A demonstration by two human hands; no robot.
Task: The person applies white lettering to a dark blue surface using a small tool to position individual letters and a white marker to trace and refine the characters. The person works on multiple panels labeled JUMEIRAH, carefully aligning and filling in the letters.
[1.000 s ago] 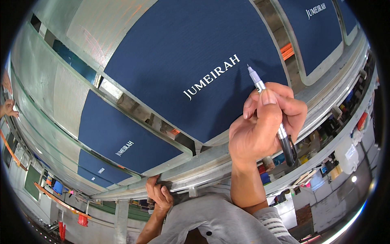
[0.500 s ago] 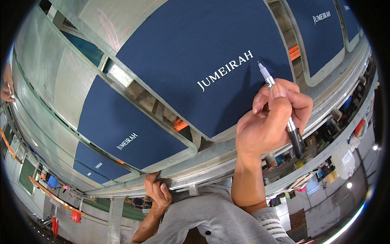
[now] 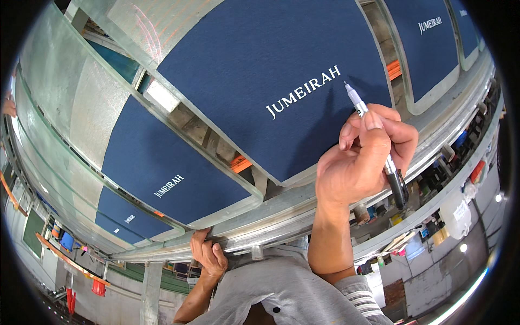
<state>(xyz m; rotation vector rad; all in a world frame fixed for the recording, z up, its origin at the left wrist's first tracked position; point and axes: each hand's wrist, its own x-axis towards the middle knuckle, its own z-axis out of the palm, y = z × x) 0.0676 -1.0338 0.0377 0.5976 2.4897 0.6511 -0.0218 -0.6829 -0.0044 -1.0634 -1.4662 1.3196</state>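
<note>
In my right hand (image 3: 368,151), a fine-tipped marker pen (image 3: 355,99) is pinched between thumb and fingers. Its barrel is silvery white, with a black cap pushed onto the rear end. The tip hovers near the last letter of the white lettering (image 3: 303,92) printed on a dark blue fabric panel (image 3: 233,59); whether it touches is hard to tell. That panel lies flat on a glass-like board (image 3: 124,27). My left hand (image 3: 208,254) rests with curled fingers over the metal rail (image 3: 287,216) along the table's near edge.
Similar blue panels with white lettering lie on boards to the left (image 3: 146,146) and right (image 3: 428,54). Gaps between boards show orange pieces (image 3: 240,163) beneath. A cluttered shelf (image 3: 422,216) runs below the rail at right. Part of another person's hand (image 3: 9,107) shows at the far left.
My hands keep nearly the same pose, the pen tip still beside the lettering's end. The view has shifted slightly. The other person's hand at far left has moved partly out of sight.
</note>
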